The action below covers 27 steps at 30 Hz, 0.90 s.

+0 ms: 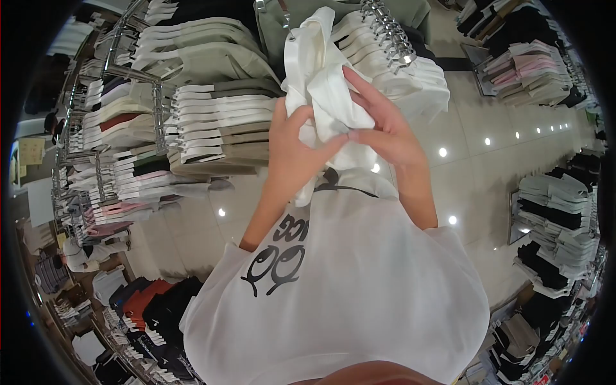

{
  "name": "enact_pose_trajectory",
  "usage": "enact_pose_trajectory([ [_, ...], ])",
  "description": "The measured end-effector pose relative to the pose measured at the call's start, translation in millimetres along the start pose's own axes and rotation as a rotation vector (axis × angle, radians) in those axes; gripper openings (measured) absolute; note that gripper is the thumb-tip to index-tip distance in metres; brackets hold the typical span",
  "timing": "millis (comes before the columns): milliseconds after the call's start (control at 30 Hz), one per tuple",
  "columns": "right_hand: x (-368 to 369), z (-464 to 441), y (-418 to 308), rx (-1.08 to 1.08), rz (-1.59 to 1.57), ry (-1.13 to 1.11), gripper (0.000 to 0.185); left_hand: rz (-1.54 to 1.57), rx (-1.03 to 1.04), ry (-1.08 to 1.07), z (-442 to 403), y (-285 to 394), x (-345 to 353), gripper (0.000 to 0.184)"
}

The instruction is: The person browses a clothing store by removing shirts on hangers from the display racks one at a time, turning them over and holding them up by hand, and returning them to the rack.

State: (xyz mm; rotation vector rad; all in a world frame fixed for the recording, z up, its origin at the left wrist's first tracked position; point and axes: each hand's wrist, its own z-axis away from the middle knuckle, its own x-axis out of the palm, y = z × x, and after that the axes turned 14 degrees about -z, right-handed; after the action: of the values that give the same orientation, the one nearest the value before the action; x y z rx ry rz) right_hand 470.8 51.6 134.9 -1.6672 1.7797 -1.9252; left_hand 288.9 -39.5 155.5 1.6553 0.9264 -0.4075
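White shirt (pixel 372 276) worn by the person lies nearest the camera, spreading toward the bottom of the view. Beyond it, a bunched white garment (pixel 324 90) is held up in front of the chest, beside a rack of clothes. Left hand (pixel 292 144) and right hand (pixel 382 131) are both closed on its folds, their fingertips meeting or nearly so at the lower part of the cloth.

Creasing seems the likeliest trouble, since the cloth is gathered unevenly. Loose folds could also slip from the fingers and drop onto the tiled floor (pixel 465 173), as much of the garment looks unsupported. Its upper end stands close to the metal hanger hooks (pixel 388 38), so a sideways pull might snag it.

Black lettering (pixel 292 226) on the worn shirt appears upside down and partly folded away; I cannot read it surely. Below sits a looped black drawing (pixel 274 266). Yellow papers (pixel 31 151) at far left are too small to read.
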Motion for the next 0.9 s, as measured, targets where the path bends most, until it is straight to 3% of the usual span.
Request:
enact_pose_trajectory([
  [67, -3, 2, -4, 0.011, 0.067, 0.066, 0.086, 0.000, 0.035, 0.011, -1, -10, 0, 0.037],
  [133, -12, 1, -9, 0.113, 0.141, 0.203, 0.067, 0.121, 0.019, 0.021, -3, -18, 1, 0.020],
  [167, -12, 1, -8, 0.111, 0.141, 0.205, 0.067, 0.122, 0.021, 0.019, -3, -16, -1, 0.020],
  [233, -11, 0, -5, 0.020, 0.153, 0.272, 0.045, 0.122, -0.039, -0.020, -3, -12, -4, 0.015],
  [367, -13, 4, 2, -0.032, 0.183, 0.360, 0.029, 0.156, -0.033, -0.028, -4, -20, 2, 0.014],
  [433, -15, 5, 1, -0.059, 0.253, 0.349, 0.012, 0.109, -0.058, -0.056, -5, -25, 5, 0.019],
  [533, 0, -5, 5, -0.184, 0.259, 0.444, 0.008, 0.040, 0.100, -0.019, -2, -11, 0, 0.030],
  [667, 19, -7, 12, -0.066, 0.035, 0.454, 0.011, 0.039, 0.136, -0.037, 2, 11, 6, 0.036],
  [733, 22, -6, 9, 0.026, 0.158, 0.362, 0.012, 0.038, 0.020, -0.122, 1, 4, 14, 0.027],
  [900, -6, 21, -24, 0.045, 0.423, 0.218, 0.015, 0.089, 0.088, -0.019, -2, -26, -3, 0.019],
])
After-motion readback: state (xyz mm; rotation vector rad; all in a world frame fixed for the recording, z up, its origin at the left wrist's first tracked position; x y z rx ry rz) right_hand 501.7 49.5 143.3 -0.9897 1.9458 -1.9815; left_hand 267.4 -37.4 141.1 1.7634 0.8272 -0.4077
